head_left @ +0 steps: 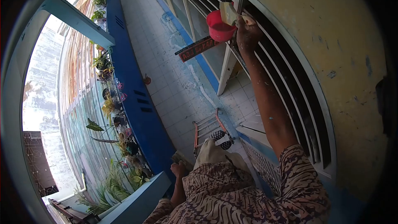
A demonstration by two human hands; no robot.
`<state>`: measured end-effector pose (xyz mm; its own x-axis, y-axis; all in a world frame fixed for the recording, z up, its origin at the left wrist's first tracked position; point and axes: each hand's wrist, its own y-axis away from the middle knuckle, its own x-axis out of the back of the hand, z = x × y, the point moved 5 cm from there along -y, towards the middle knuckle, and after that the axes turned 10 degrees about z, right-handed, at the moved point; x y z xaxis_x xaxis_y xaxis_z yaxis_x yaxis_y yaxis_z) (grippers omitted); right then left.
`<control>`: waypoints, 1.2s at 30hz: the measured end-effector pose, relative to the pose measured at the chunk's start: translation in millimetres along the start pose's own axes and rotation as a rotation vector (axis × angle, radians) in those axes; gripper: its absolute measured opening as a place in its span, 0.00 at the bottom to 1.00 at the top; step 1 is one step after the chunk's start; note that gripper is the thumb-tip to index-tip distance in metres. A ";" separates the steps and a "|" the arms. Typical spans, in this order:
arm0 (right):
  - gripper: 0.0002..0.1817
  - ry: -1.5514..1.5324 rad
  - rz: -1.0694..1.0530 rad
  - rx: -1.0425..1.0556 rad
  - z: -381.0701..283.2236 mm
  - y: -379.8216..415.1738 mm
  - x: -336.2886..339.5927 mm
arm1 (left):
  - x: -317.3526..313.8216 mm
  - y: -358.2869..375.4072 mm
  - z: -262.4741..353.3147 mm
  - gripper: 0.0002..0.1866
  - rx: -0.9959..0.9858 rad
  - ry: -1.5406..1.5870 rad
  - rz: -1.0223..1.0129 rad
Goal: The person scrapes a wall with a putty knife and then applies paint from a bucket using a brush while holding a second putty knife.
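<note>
High on the right, my right hand point(247, 37) is closed round a wide paintbrush point(228, 14). Its pale bristle end is over the rim of a red cup point(221, 28), which sits against the window bars beside a hanging sign point(198, 49). What holds up the cup is hidden. Low beside my waist, my left hand point(179, 169) is curled shut near the blue wall, against a brownish object whose kind I cannot make out. Below me are checkered shoes point(221, 139) on a ladder point(206, 124) with orange side rails.
White curved window bars point(290, 74) run along the right, beside a yellowish wall point(350, 54) with worn patches. Several potted plants point(108, 105) line the blue parapet point(139, 95) on the left. A tiled walkway point(153, 45) stretches away below, with light blue pillars point(78, 20) at left.
</note>
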<state>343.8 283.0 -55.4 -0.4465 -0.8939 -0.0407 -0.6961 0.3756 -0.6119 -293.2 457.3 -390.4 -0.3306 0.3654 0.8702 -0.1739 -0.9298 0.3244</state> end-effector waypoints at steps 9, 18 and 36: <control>0.12 -0.235 0.047 -0.220 -0.7 1.2 0.0 | -4.3 -2.7 12.8 0.20 -0.022 0.108 -0.033; 0.13 -0.694 0.445 -1.030 25.1 10.9 9.4 | -7.1 -12.9 -14.9 0.19 -0.086 -0.044 0.041; 0.23 -1.511 0.155 -1.479 -7.4 95.5 110.9 | -28.3 -17.5 202.8 0.18 -0.751 0.097 -0.152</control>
<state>223.6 221.5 -112.5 -0.3698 -0.0174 -0.9289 -0.8640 -0.3611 0.3507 -92.7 454.2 -345.4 -0.3268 0.5210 0.7885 -0.7950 -0.6028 0.0687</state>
